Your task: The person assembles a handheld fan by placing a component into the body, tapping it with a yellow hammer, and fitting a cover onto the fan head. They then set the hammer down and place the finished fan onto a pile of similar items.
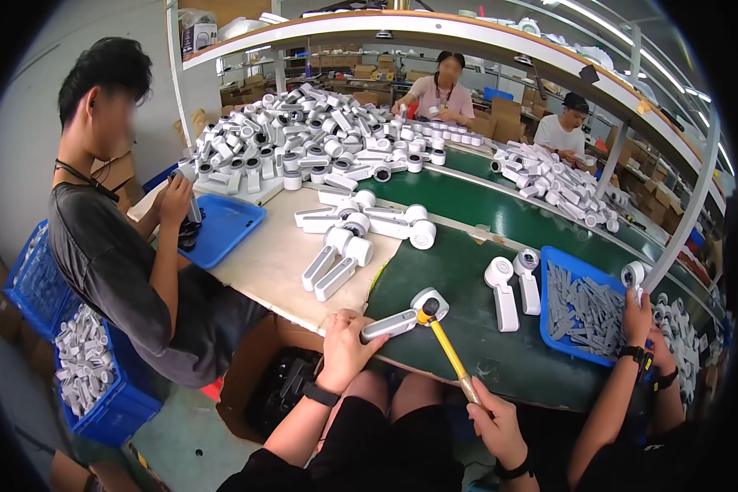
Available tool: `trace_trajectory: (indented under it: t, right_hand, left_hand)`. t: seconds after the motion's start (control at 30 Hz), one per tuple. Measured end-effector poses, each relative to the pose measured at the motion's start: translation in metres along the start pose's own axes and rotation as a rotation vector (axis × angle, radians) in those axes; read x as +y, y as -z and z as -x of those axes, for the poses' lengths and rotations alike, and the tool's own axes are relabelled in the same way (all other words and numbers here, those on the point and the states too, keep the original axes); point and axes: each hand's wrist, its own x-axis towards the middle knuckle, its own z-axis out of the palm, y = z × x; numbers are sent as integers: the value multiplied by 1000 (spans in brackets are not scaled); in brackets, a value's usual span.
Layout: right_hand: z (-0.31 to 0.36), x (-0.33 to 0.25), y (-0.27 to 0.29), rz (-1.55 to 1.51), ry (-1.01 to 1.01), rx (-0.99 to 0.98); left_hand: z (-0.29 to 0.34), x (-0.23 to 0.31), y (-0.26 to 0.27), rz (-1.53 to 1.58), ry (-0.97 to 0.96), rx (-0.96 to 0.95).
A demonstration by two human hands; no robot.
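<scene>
My left hand (344, 348) grips the grey-and-white handle of a hand-fan-like device (395, 325) at the front edge of the green table. Its round head points right, away from my fingers. In my right hand (498, 422) is a hammer (451, 354) with a yellow handle, held near its lower end. The hammer's black-and-yellow head lies over the device's round head; whether they touch I cannot tell. Two similar devices (502, 295) lie to the right, and a small cluster of them (336, 258) lies beyond my left hand.
On the right, a blue tray (544, 316) holds grey strips beside a co-worker's hands (638, 320) with another device. A large pile of devices (303, 139) stands at the back. At left are a seated person (119, 246) and a blue tray (242, 221). An open cardboard box (250, 353) sits below the table edge.
</scene>
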Motion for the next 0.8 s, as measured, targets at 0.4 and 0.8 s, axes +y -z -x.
trace_trajectory:
  t: [0.4,0.8]
  right_hand:
    - [-25,-11,-17,330,280,-67]
    - [-26,-15,-37,241,456,-84]
  left_hand:
    - [-4,-29,-13,308,146,-159]
    - [-2,-34,-24,291,102,-87]
